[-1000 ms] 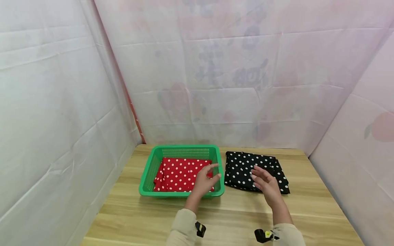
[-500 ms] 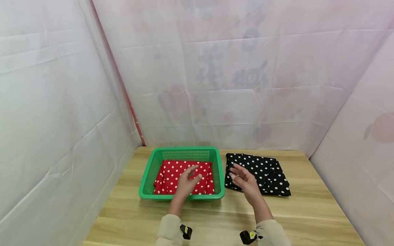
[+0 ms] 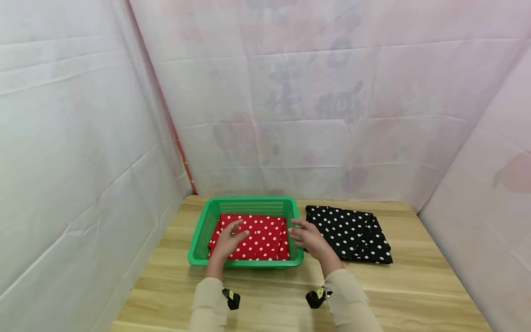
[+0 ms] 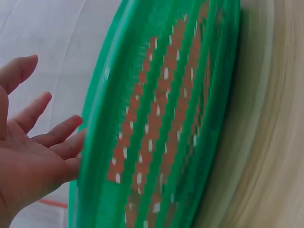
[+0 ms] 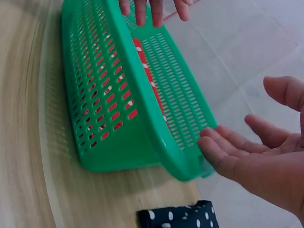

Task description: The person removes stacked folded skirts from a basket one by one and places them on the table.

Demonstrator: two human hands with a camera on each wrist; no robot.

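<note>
Far L: pale curtain (image 3: 83,152), running along the table's (image 3: 274,297) L edge. L sleeve (image 3: 207,302) w/ blk wrist cam (image 3: 232,299). L hand (image 3: 226,242) over front-L part of grn basket (image 3: 249,263); fingers loosely bent, thumb well apart, nothing held. Contact w/ rim: can't tell. Basket = slotted plastic, on the table nr its back-L corner, long side along the back edge. Inside it, red cloth (image 3: 263,235) w/ white dots, folded, lying flat-ish; L hand hides part of it.

R hand (image 3: 310,237) at basket's R rim, fingertips toward it, thumb apart from fingers, grip slack & nothing held; R wrist view has fingertips right at the rim corner, touch unclear. R sleeve (image 3: 350,299), also w/ a blk cam (image 3: 316,299). Just R of basket, nr the table's back edge, toward back-R corner: folded blk cloth (image 3: 348,230) w/ white dots, partly behind R hand. Far R: another pale curtain (image 3: 489,193) by the table's R edge.
</note>
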